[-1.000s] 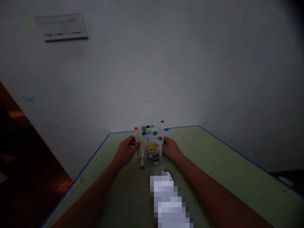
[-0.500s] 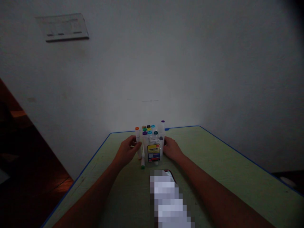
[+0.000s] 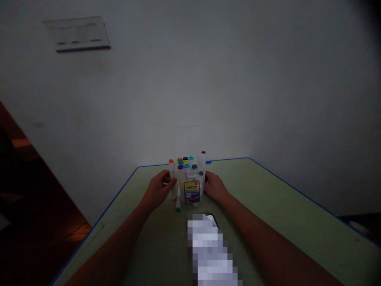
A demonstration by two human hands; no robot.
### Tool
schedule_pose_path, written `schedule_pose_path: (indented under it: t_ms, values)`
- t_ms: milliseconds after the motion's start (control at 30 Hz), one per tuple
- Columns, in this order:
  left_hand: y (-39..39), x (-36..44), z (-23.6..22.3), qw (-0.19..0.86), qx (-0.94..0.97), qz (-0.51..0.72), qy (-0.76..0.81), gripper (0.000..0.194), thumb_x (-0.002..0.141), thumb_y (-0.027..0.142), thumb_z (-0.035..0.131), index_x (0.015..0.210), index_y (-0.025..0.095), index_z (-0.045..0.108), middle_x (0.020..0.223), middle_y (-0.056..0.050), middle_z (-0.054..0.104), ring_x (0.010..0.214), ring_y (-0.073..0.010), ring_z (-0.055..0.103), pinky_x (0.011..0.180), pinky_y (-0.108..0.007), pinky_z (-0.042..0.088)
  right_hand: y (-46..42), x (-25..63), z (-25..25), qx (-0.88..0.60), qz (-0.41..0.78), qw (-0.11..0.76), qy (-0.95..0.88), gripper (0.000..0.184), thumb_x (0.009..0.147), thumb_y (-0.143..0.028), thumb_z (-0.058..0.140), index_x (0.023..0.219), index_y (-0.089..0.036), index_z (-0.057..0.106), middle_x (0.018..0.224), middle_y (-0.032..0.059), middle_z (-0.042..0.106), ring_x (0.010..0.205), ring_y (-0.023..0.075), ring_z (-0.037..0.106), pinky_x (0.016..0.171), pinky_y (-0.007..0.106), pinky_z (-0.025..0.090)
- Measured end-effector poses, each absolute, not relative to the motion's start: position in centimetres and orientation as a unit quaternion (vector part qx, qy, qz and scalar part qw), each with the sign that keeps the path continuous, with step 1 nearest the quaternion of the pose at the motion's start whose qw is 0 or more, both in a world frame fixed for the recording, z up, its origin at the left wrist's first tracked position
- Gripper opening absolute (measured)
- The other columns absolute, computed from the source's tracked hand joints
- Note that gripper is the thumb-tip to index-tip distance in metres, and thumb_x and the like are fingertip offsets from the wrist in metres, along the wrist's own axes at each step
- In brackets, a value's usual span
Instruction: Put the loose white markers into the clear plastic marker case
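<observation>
A clear plastic marker case (image 3: 192, 192) with a yellow label stands near the far end of the table. Several markers (image 3: 186, 162) with coloured caps are upright inside it. Just left of the case, my left hand (image 3: 162, 186) is closed on a marker with an orange cap (image 3: 172, 169), held upright. Against the right side of the case rests my right hand (image 3: 216, 186), its fingers curled and partly hidden behind the edge. Above that hand a marker with a purple cap (image 3: 203, 159) sticks up higher than the others. A green-ended marker (image 3: 178, 203) is in front, between my left hand and the case.
On the pale green table (image 3: 276, 206) with blue edging, a phone (image 3: 212, 219) lies in front of the case, mostly covered by a blurred patch. A white wall (image 3: 190, 87) rises behind the table. A dark floor shows at the left.
</observation>
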State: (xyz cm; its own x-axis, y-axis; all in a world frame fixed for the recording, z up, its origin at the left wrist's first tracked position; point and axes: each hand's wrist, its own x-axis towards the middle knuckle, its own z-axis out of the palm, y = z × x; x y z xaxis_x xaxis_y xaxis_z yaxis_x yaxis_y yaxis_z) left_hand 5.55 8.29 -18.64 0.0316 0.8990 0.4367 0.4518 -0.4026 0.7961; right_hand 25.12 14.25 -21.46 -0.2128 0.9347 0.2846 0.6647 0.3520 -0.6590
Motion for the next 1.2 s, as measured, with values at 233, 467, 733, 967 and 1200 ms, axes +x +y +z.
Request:
schedule_pose_path:
  t_ms: [233,467,733,967,1200]
  values:
    - [8.41,5.43,-18.79,0.232,0.681,0.488,0.493,0.025,0.073,0.033,0.053,0.09,0.014,0.056,0.089,-0.008,0.063,0.074,-0.0179,0.06,0.061,-0.031,0.053,14.01,25.07,-21.21,-0.536,0.204,0.327,-0.751,0.013,0.074,-0.021,0.053,0.083,-0.016,0.061,0.086,0.0073,0.066,0.078,0.0188,0.06,0.065,0.025,0.041]
    - [8.5,5.26,-19.03,0.228,0.686,0.486,0.491,0.028,0.074,0.035,0.053,0.093,0.014,0.055,0.09,-0.008,0.063,0.074,-0.0187,0.06,0.061,-0.032,0.053,14.17,25.1,-21.41,-0.532,0.202,0.328,-0.754,0.015,0.073,-0.022,0.053,0.084,-0.016,0.061,0.086,0.0069,0.066,0.077,0.0183,0.059,0.065,0.025,0.041]
    - [8.3,5.46,-18.68,0.227,0.684,0.487,0.494,0.025,0.074,0.033,0.053,0.09,0.015,0.056,0.09,-0.008,0.064,0.073,-0.018,0.06,0.06,-0.031,0.053,14.09,25.11,-21.26,-0.529,0.201,0.33,-0.756,0.016,0.073,-0.022,0.052,0.086,-0.016,0.062,0.088,0.0072,0.067,0.078,0.0185,0.06,0.065,0.025,0.04]
    - [8.44,5.42,-18.84,0.229,0.684,0.488,0.492,0.026,0.074,0.035,0.053,0.088,0.014,0.056,0.086,-0.008,0.063,0.072,-0.0186,0.06,0.061,-0.034,0.053,14.09,25.05,-21.23,-0.53,0.203,0.326,-0.756,0.019,0.074,-0.022,0.052,0.089,-0.016,0.062,0.089,0.0074,0.066,0.078,0.0187,0.06,0.065,0.025,0.041]
    - [8.4,5.34,-18.83,0.23,0.684,0.485,0.493,0.026,0.074,0.034,0.053,0.091,0.014,0.055,0.088,-0.008,0.062,0.073,-0.0182,0.059,0.062,-0.033,0.053,14.15,25.13,-21.3,-0.529,0.207,0.327,-0.756,0.021,0.074,-0.023,0.053,0.091,-0.016,0.063,0.089,0.0072,0.067,0.078,0.0189,0.06,0.065,0.025,0.041]
